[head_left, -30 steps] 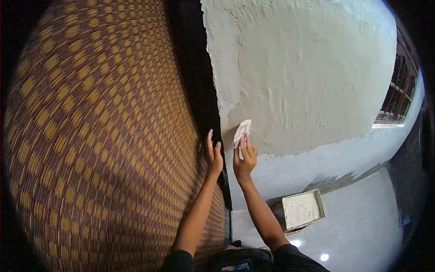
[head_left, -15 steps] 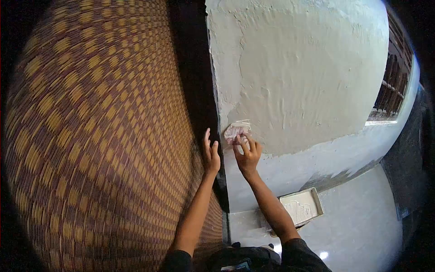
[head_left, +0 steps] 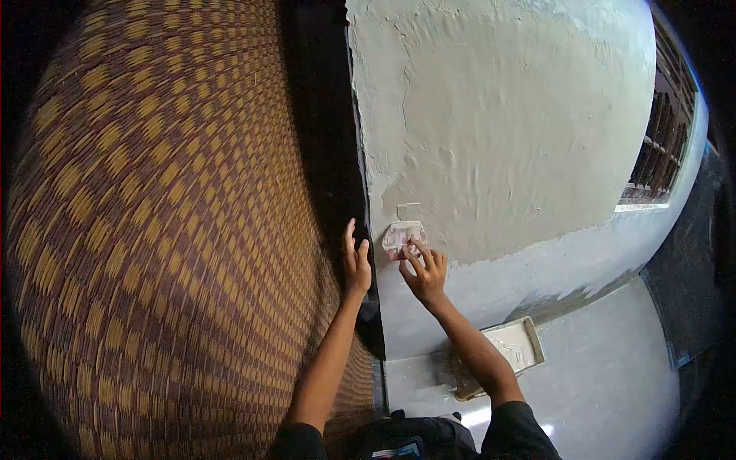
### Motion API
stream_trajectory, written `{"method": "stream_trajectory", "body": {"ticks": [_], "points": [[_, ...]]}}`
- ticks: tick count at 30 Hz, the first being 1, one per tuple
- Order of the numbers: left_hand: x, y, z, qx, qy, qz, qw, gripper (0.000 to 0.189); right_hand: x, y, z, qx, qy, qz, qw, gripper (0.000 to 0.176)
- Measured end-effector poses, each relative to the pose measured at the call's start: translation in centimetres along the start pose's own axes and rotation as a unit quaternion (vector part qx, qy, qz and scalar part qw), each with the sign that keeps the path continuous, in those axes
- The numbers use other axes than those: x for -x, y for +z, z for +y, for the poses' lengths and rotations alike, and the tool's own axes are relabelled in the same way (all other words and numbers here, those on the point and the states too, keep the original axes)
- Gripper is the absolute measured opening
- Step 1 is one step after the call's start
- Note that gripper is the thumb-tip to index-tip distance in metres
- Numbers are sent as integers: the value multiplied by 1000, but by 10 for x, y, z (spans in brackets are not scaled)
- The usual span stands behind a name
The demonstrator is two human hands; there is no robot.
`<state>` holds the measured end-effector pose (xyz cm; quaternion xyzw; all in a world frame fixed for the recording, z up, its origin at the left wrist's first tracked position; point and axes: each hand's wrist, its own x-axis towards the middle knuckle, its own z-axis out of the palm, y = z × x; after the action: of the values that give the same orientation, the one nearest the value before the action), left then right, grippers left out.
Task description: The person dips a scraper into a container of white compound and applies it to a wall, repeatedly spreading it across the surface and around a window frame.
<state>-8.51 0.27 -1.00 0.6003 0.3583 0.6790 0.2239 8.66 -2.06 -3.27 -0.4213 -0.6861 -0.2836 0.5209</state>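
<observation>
My right hand (head_left: 428, 277) pinches a small flat putty spreader (head_left: 403, 234) smeared with whitish paste. The spreader lies against the white wall (head_left: 491, 287), close to its left edge. Just above it, a short ridge of paste marks the coat of damp cream putty (head_left: 521, 138) that covers much of the wall. My left hand (head_left: 356, 261) is open at the wall's edge, fingers stretched upward and thumb apart, holding nothing.
A rectangular tray (head_left: 537, 340) of white putty stands on the grey floor (head_left: 606, 368), partly behind my right forearm. Brown and yellow woven matting (head_left: 169, 207) fills the left side, beyond a dark strip (head_left: 322, 115). A barred window (head_left: 664, 149) is at the right.
My right hand has drawn the spreader a little downward, leaving a ridge of paste above it. My left hand stays almost where it was.
</observation>
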Motion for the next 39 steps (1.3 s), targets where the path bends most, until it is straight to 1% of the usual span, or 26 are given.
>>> {"method": "stream_trajectory", "body": {"ticks": [1, 3, 6, 7, 10, 11, 12, 13, 15, 16, 18, 20, 22, 24, 25, 26, 28, 30, 31, 32, 33, 34, 36, 38, 39], "points": [[0, 0, 3, -2, -2, -4, 1000, 55, 0, -5, -1, 1, 0, -1, 1000, 42], [-1, 2, -2, 1, -2, -3, 1000, 55, -5, -18, -5, -49, -10, 5, 999, 38], [-3, 2, -5, 1, -3, -2, 1000, 55, -11, -28, -2, -40, -37, 20, 998, 36], [-3, 2, -5, -1, -5, -5, 1000, 55, -14, -31, -2, -41, -22, 28, 999, 32], [-5, 3, 10, -2, -24, -7, 1000, 55, -31, -39, 2, -32, -19, 48, 998, 28], [-6, 3, 7, -2, -23, -7, 1000, 55, -45, -46, -2, -37, -10, 58, 998, 23], [-7, 4, 3, -13, -8, -8, 1000, 56, -51, -47, -1, -37, -11, 59, 998, 23], [-8, 4, 0, -25, 8, -10, 1000, 56, -55, -47, 0, -67, 12, 63, 996, 22], [-9, 4, 4, -25, 6, -10, 1000, 57, -67, -48, 2, -125, 41, 65, 989, 20], [-9, 5, 6, -25, 2, -12, 1000, 57, -71, -46, 4, -125, 39, 64, 989, 20], [-10, 7, 4, -19, 4, -10, 1000, 57, -74, -36, 9, -147, 82, 48, 985, 21], [-11, 8, 4, -14, 5, -9, 1000, 58, -75, -26, 26, -126, 85, 59, 987, 18], [-13, 7, 9, -8, 13, -21, 1000, 58, -84, -24, 44, -178, 196, 102, 959, 14], [-15, 6, 10, -6, 19, -19, 1000, 59, -99, -42, 55, -185, 299, 152, 924, 17], [-15, 6, 10, -5, 23, -17, 1000, 59, -101, -42, 66, -265, 360, 199, 872, 21], [-14, 6, 7, -4, 22, -16, 1000, 59, -106, -52, 64, -331, 397, 238, 822, 21], [-16, 5, 2, -13, 52, -13, 998, 59, -102, -54, 65, -350, 373, 276, 814, 20], [-16, 9, -2, -12, 42, -11, 999, 59, -84, -46, 56, -315, 336, 187, 867, 21], [-16, 12, -3, -13, 30, -9, 999, 59, -73, -41, 48, -266, 326, 102, 902, 19], [-14, 16, -7, -11, 30, -11, 999, 59, -67, -27, 40, -295, 234, 110, 920, 19], [-13, 21, -10, -19, 17, -3, 1000, 59, -67, -22, 27, -318, 182, 97, 925, 20], [-12, 25, -13, -27, 4, 6, 1000, 59, -69, -24, 23, -219, 129, 42, 966, 18], [-9, 25, -8, -18, 14, 9, 1000, 59, -70, -22, 34, -139, 159, 21, 977, 16], [-12, 21, -2, -9, 26, 17, 999, 59, -74, -19, 59, -204, 271, 141, 930, 15], [-13, 17, 2, -13, 27, 11, 999, 59, -86, -35, 62, -244, 320, 183, 897, 16]]}}
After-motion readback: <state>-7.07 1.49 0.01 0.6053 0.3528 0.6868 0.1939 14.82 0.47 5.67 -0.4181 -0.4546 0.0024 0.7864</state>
